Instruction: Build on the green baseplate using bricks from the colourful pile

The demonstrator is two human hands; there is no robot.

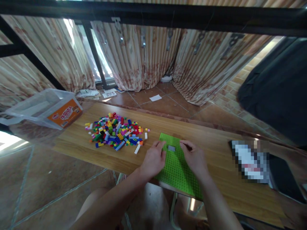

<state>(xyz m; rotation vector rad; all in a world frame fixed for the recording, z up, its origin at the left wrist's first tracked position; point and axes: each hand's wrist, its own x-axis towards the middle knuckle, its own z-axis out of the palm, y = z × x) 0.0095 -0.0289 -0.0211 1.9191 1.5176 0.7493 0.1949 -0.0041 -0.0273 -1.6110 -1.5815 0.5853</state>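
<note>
A bright green studded building-brick baseplate [178,169] lies lengthwise on the wooden table, its near end reaching the front edge. Near its far end sits a small grey brick piece [171,148]. My left hand [154,159] is closed at the plate's left edge, thumb and bent fingers over the studs. On the opposite edge, my right hand [194,158] is also closed, fingers curled at the rim beside the grey piece. The undersides of both hands are hidden. To the left is a loose heap of mixed coloured toy bricks [117,132].
A clear plastic tub [45,105] with an orange label stands at the table's left end. On the right lie a blurred-out packet [250,161] and a dark flat object [286,177]. Curtains [144,60] hang behind, and papers [155,97] lie on the tiled floor.
</note>
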